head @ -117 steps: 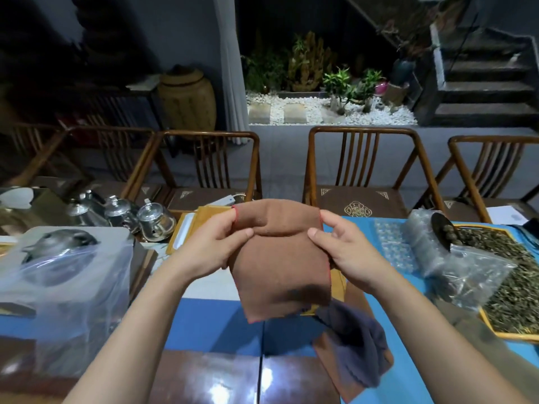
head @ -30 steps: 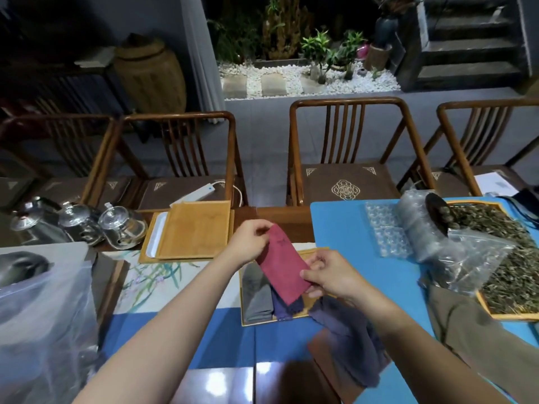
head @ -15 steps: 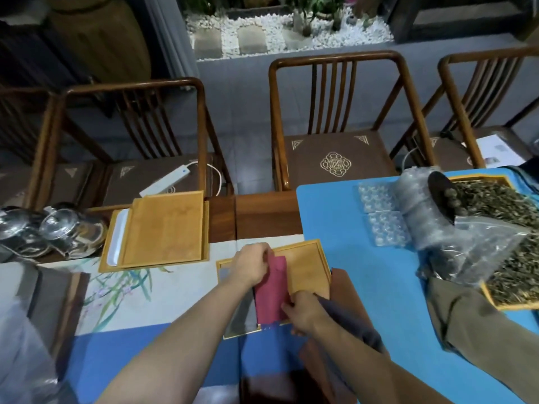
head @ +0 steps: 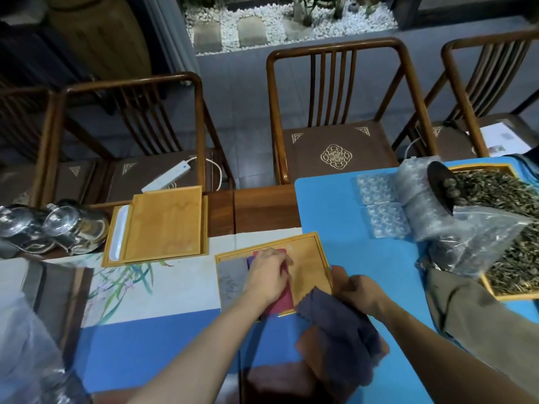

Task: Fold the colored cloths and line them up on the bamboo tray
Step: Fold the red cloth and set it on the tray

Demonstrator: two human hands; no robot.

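At the lower centre of the frame the left hand (head: pixel 269 277) lies palm-down and flat on a folded red cloth (head: pixel 280 301) in the bamboo tray (head: pixel 319 259), beside a grey cloth (head: pixel 232 282), while the right hand (head: pixel 354 291) grips a dark grey cloth (head: pixel 338 333) just below the tray's lower right corner

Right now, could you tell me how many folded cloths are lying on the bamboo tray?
3 show on the bamboo tray: a grey cloth at its left end, a purple cloth peeking out beside it, and a red cloth under the left hand. The hand may hide more.
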